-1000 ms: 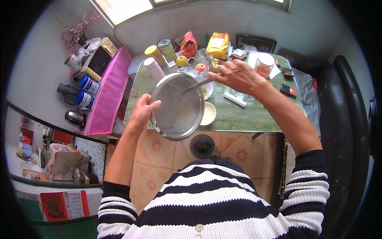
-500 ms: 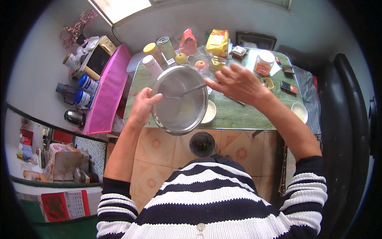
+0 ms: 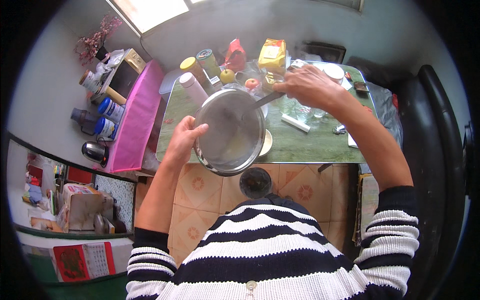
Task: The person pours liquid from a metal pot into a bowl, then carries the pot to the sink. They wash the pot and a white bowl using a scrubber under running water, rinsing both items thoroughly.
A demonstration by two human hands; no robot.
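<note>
A round metal pot [image 3: 227,147] is tilted over the table's near edge, pale steaming liquid low inside. My left hand [image 3: 186,136] grips its left rim, thumb over the edge. My right hand [image 3: 311,86], beyond the pot's right rim, is closed round the dark handle of a long-handled ladle [image 3: 263,101]. The ladle reaches down into the pot, where its lower end is blurred by steam. A white bowl [image 3: 267,142] stands on the table, partly hidden behind the pot's right side.
On the green table [image 3: 320,150] stand a pink-white flask [image 3: 193,88], yellow-lidded jar [image 3: 194,67], green apple [image 3: 227,76], red-yellow fruit [image 3: 251,84] and yellow bag [image 3: 272,53]. A white bar-shaped item [image 3: 296,123] lies right. A dark bin [image 3: 255,182] sits on the floor below.
My right hand has moved up and slightly right, raising the ladle's handle. The pot and my left hand have shifted slightly right and nearer. More of the table's right middle shows.
</note>
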